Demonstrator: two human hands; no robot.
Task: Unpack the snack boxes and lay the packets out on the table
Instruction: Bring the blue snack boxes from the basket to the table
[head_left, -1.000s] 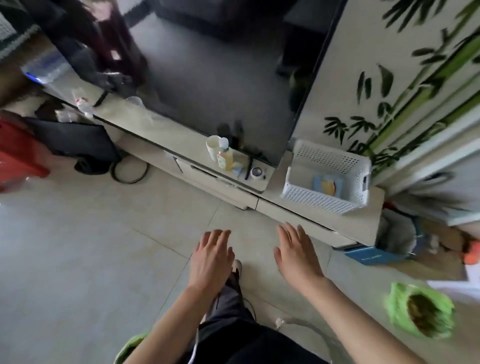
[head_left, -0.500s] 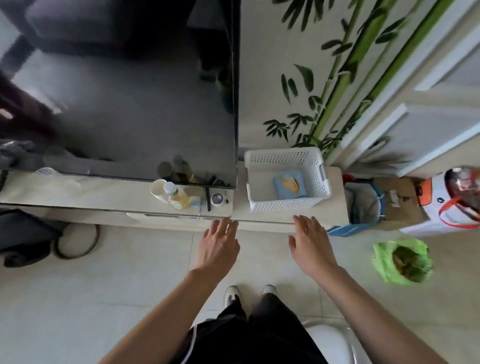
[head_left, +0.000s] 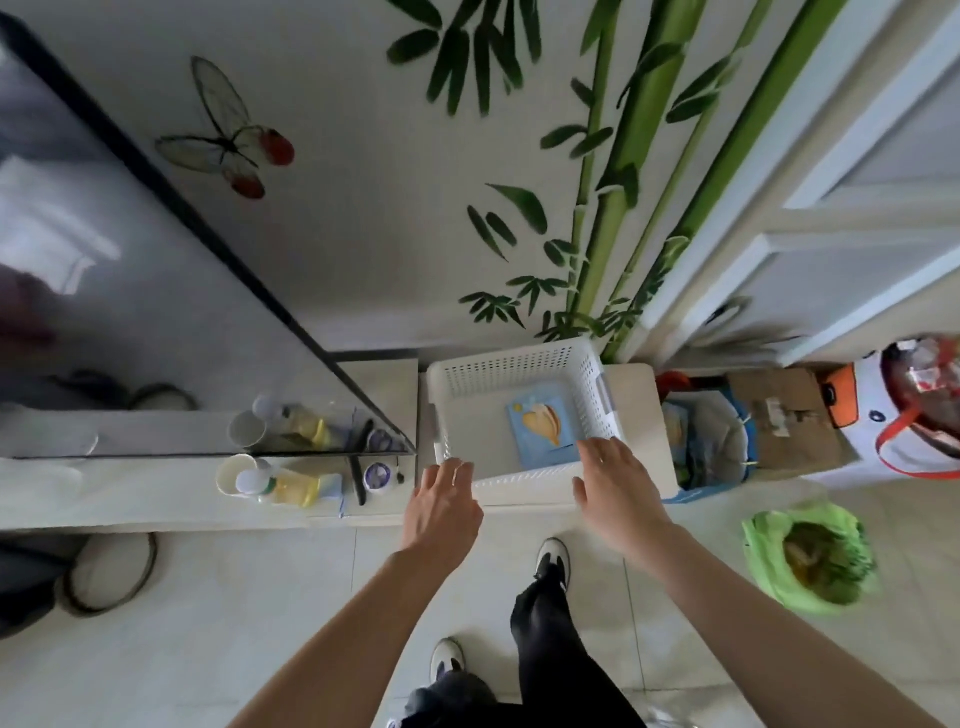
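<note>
White perforated plastic basket (head_left: 519, 371) holding one blue snack box (head_left: 545, 430) now lies within reach; both hands, left hand (head_left: 441, 506) and right hand (head_left: 615, 488), have advanced to its 6 o'clock rim, fingers extended, gripping nothing.

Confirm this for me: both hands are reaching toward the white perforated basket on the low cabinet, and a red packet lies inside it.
Not quite. The head view shows the left hand and right hand reaching for the white perforated basket on the low cabinet, but the packet inside is blue with a yellowish picture on it, not red.
</note>
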